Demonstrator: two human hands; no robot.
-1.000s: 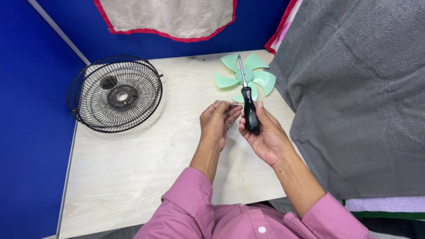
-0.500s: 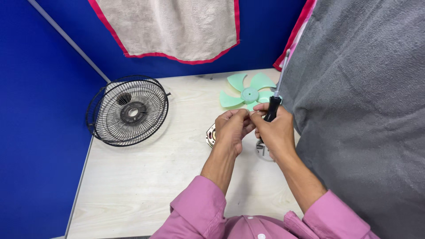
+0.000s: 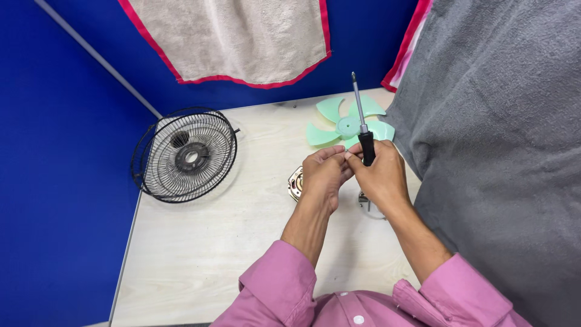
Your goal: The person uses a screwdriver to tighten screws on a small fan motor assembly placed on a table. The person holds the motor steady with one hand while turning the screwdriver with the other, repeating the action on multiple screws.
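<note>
Repair booth, blue partitions [image 3: 54, 181], dismantled fan grille [image 3: 184, 154]

Bright even overhead light, soft shadows, sharp focus

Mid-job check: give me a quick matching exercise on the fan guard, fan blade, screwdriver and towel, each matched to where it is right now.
Things:
1. fan guard
2. fan blade
3. screwdriver
4. towel

Places:
A. hanging on the blue wall at the back
B. held upright in the right hand, tip pointing up
C. lying on the table at its left edge
D. lying on the table beyond the hands, near the grey cloth

Pairs: 1-C, 2-D, 3-B, 4-A
</note>
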